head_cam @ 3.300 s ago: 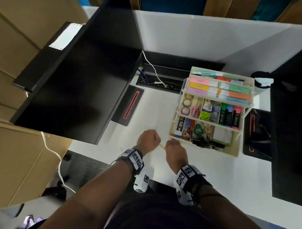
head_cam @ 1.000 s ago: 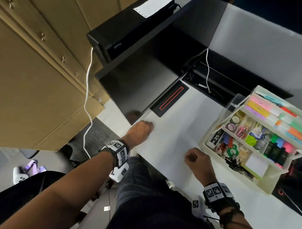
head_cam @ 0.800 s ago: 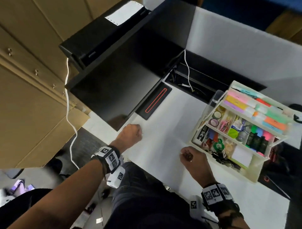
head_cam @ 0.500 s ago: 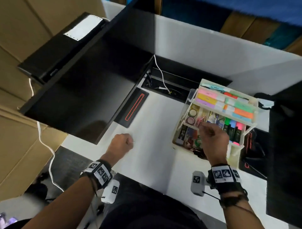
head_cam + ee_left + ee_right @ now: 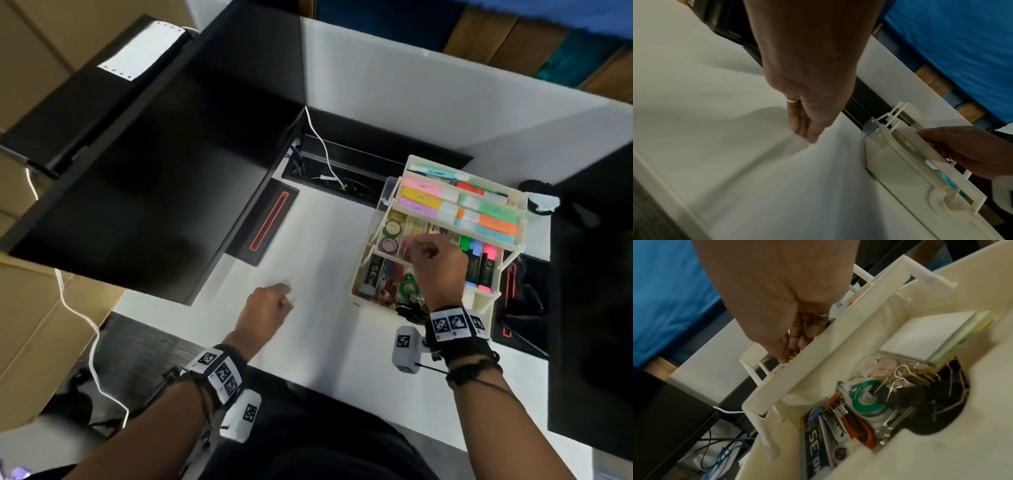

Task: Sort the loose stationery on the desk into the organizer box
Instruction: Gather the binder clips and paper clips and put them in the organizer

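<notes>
The cream tiered organizer box (image 5: 363,270) stands open at the right of the white desk (image 5: 325,274). My right hand (image 5: 416,244) reaches into the left part of its middle tier (image 5: 838,340), above the pink paper clips (image 5: 404,248). Its fingers are curled and bunched, and a small yellow clip (image 5: 793,355) shows at their tips. My left hand (image 5: 286,300) rests on the bare desk left of the box (image 5: 896,162). Its fingers (image 5: 807,136) are bunched against the thumb, tips on the desk. Nothing shows between them.
A black monitor (image 5: 154,171) overhangs the desk's left, with a red-lined black base (image 5: 270,222). Behind lies a cable trough (image 5: 342,171). Black binder clips (image 5: 931,394), green correction tape (image 5: 869,400) and a note pad (image 5: 931,337) fill the bottom tier. Highlighters (image 5: 479,255) stand right of my hand.
My right hand has lifted off the desk and moved right, over the box and down into its middle tier. The left hand has stayed bunched on the desk.
</notes>
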{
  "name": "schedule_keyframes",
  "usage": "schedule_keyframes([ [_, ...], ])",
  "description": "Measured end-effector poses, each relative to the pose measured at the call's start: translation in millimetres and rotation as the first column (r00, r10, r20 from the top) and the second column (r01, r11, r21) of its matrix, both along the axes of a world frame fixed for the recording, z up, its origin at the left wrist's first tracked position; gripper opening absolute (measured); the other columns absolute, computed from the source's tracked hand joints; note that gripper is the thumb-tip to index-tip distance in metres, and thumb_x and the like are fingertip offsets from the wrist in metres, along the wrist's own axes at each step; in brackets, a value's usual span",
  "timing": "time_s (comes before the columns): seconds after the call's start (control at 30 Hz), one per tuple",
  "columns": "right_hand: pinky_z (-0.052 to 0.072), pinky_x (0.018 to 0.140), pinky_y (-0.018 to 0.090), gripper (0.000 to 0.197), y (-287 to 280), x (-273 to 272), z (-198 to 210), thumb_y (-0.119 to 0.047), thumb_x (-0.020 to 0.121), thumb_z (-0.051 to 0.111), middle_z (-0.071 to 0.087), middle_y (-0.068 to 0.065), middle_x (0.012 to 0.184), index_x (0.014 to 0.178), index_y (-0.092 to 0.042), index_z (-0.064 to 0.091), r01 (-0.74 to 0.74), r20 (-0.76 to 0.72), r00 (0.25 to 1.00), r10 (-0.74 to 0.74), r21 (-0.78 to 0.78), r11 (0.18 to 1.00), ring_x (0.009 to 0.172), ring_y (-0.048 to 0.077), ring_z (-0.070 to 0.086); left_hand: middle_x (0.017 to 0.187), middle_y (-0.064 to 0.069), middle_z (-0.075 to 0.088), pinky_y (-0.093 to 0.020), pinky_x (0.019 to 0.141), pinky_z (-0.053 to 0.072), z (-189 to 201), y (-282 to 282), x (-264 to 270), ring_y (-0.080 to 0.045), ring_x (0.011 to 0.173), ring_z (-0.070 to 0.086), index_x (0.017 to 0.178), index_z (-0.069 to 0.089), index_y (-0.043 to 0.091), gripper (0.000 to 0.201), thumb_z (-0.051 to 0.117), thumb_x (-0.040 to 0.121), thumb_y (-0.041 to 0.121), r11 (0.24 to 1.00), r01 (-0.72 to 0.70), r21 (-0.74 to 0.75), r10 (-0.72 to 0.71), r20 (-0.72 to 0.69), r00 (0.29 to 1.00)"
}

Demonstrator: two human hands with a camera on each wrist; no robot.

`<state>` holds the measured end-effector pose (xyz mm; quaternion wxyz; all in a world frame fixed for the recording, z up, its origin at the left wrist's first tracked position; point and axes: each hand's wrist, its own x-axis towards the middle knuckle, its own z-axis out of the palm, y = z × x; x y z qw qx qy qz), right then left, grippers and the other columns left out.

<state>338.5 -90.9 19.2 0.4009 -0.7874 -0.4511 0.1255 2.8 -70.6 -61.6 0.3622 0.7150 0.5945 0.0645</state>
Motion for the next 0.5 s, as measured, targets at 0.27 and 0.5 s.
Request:
schedule_keyframes([
  [0.27, 0.055, 0.07, 0.033, 0.009, -26, -33, 9, -0.016, 0.098, 0.068, 0.072, 0.003, 0.086, 0.098, -0.011, 0.076, -0.142, 0.109, 0.985, 0.138, 0.033, 0.989, 0.075, 0.017, 0.064, 0.099, -0.003, 0.074, -0.033, 0.081, 0.055, 4, 8, 6, -0.026, 0.092, 0.07, 0.099, 0.074, 0.017, 0.021, 0.056, 0.1, 0.03, 0.992, 0.124, -0.003, -0.12, -0.26, 0.958],
  [0.5, 0.056, 0.084, 0.039, 0.081, -103, -89, -62, -0.045, 0.098, 0.06, 0.071, -0.002, 0.101, 0.163, -0.017, 0.021, -0.489, -0.048, 0.78, 0.624, -0.67, 0.559, 0.094, 0.021, 0.069, 0.12, -0.014, 0.066, -0.037, 0.09, 0.05, 1, 16, 17, -0.035, 0.113, 0.064, 0.115, 0.064, 0.007, 0.025, 0.057, 0.101, 0.027, 0.974, 0.215, -0.065, -0.224, -0.356, 0.907],
])
